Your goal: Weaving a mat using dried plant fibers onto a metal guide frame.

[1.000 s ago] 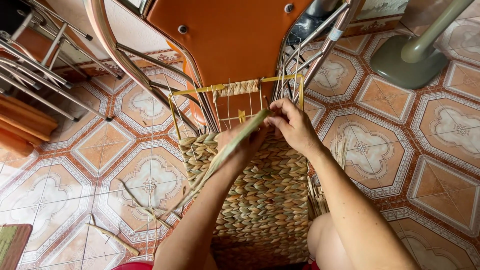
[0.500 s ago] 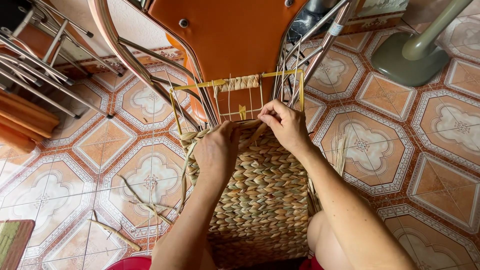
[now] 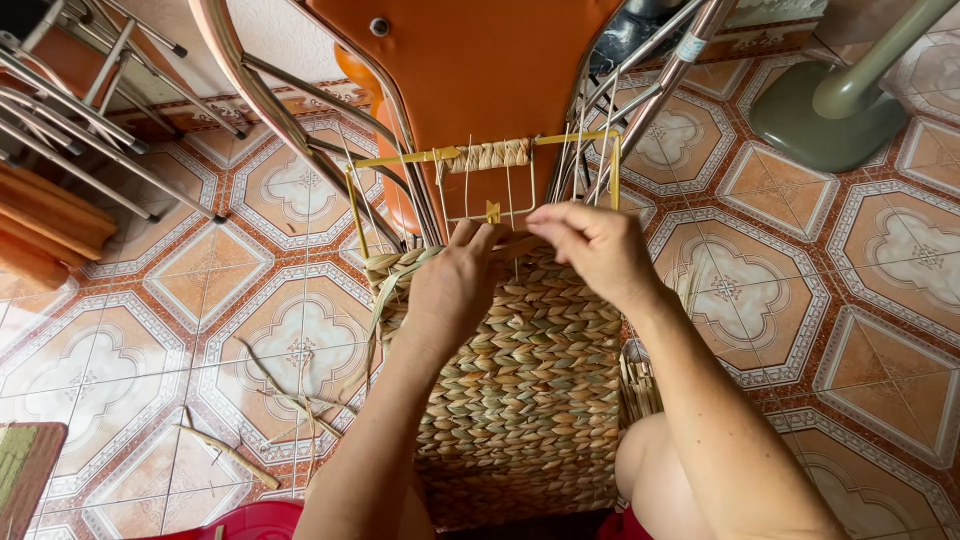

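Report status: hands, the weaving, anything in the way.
Left hand pressing woven basket top edge. Right hand pinching a strand there. Yellow wire frame ahead; orange chair close behind.
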